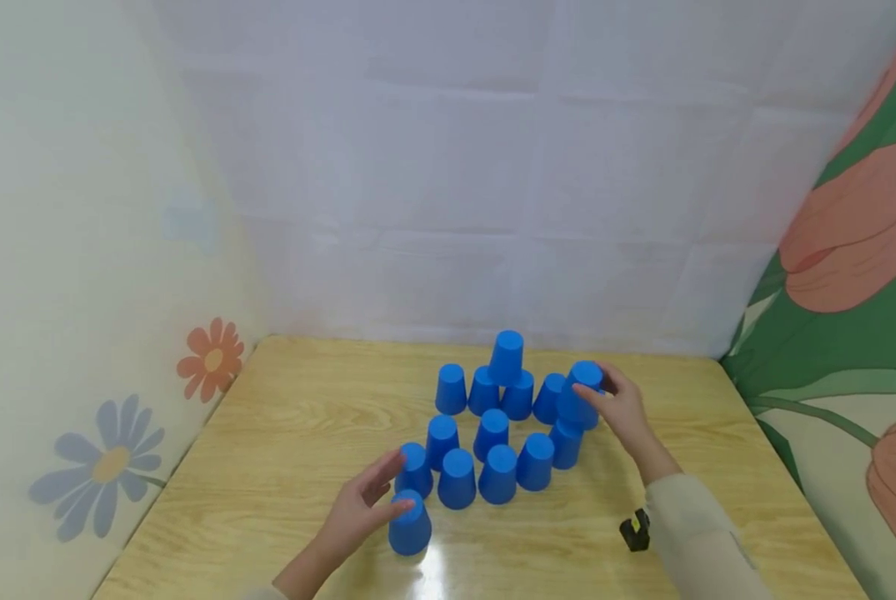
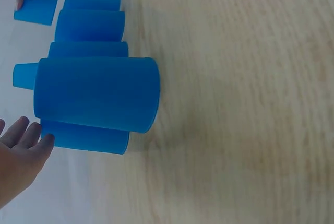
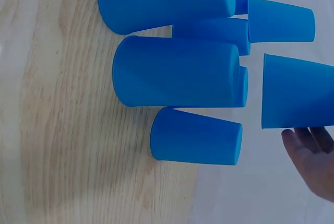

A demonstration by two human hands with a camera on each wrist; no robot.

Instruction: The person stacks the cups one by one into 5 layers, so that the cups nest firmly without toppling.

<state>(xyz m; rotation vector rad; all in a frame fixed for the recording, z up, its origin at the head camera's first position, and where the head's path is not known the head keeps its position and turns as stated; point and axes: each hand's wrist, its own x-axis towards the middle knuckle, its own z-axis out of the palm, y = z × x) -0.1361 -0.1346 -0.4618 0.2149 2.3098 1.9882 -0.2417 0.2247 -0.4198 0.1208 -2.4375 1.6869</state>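
My right hand grips an upside-down blue cup at the right end of the back row. In the right wrist view this held cup hangs above the level of the standing cups. My left hand is spread beside the nearest blue cup, its fingers extended and its thumb over that cup's top. The left wrist view shows its fingertips by a cup's upper end; whether they touch is unclear. One cup sits upside down across two back-row cups.
Several more upside-down blue cups stand in bent rows on the wooden table. A small black object lies near my right sleeve. A white sheet hangs behind the table, with flower-patterned cloths at both sides.
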